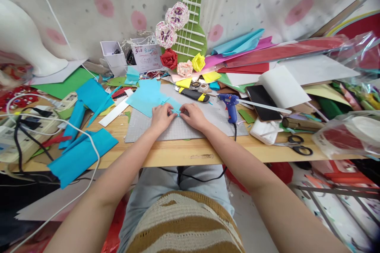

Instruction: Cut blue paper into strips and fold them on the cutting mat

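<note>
Over the grey cutting mat (139, 130), my left hand (162, 117) and my right hand (192, 115) face each other with a small gap between them. Both pinch a small light-blue paper piece (177, 113), its near edge between thumbs and fingertips. Larger sheets of light-blue paper (145, 97) lie just beyond my left hand. A black and yellow utility knife (192, 94) rests behind my hands. To the right stands a blue glue gun (230, 106) with a long white glue stick in it.
Black-handled scissors (299, 148), a phone (263, 102) and a white box (265, 131) lie at the right. Darker blue crepe paper (86, 152) overhangs the table's left front edge, near power strips (29, 130) and cables. A green guitar-shaped craft (191, 31) with paper flowers leans at the back.
</note>
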A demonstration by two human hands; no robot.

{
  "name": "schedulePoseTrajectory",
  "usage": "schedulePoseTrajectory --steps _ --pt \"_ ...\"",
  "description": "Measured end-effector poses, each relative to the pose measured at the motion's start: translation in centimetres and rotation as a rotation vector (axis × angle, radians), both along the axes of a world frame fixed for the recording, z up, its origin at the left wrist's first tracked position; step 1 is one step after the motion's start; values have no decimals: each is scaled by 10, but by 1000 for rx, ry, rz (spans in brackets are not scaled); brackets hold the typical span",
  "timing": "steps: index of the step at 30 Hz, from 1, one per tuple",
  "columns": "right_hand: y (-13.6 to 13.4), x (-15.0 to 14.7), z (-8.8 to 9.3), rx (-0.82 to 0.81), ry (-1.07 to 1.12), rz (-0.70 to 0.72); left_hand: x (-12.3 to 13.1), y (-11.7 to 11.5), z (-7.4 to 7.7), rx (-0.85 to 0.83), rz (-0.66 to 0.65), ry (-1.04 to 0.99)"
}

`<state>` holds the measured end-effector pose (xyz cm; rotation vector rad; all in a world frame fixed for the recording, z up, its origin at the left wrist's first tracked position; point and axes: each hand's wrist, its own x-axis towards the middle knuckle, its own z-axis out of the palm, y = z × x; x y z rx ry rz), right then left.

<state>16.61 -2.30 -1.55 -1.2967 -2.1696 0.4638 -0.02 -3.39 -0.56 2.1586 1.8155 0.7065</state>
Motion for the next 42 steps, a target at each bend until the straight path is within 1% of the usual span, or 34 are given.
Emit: schedulePoseTrajectory --steps 14,20,26,33,38,42 --pt "1 -1 -2 -21 -17 -13 1 2 -2 11 8 24" --pt "1 -5 0 -27 -22 -46 2 3 0 17 -43 99" --pt "0 -7 0 -29 -43 -66 2 1 0 24 -24 139" --pt "1 -6 -1 -29 -48 -49 5 -2 3 10 5 192" --pt "2 -5 -1 -41 -50 -45 3 -2 3 -12 14 156" --pt "5 -2 0 -70 -24 -5 -3 -2 -1 -19 10 100"
